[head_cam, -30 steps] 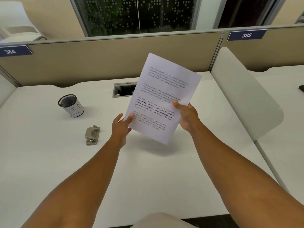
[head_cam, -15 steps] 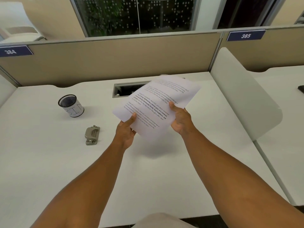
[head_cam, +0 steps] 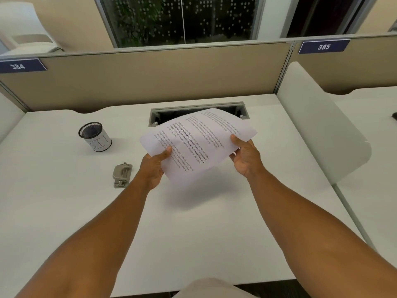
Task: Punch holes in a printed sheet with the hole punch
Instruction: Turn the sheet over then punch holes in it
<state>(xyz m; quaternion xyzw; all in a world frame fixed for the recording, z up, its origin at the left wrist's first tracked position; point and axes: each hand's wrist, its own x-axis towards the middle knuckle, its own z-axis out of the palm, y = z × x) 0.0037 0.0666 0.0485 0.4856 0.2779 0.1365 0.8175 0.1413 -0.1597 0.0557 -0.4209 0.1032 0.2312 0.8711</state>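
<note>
Your left hand (head_cam: 153,166) shows only its thumb on the printed sheet (head_cam: 197,143); the fingers sit under the paper, out of sight. The same goes for your right hand (head_cam: 247,158). Most of the sheet's text is too small and slanted to read. The sheet covers part of the cable slot (head_cam: 163,114) in the desk (head_cam: 64,211). You cannot see inside the hole punch (head_cam: 122,175). Both your forearms run off the bottom edge.
</note>
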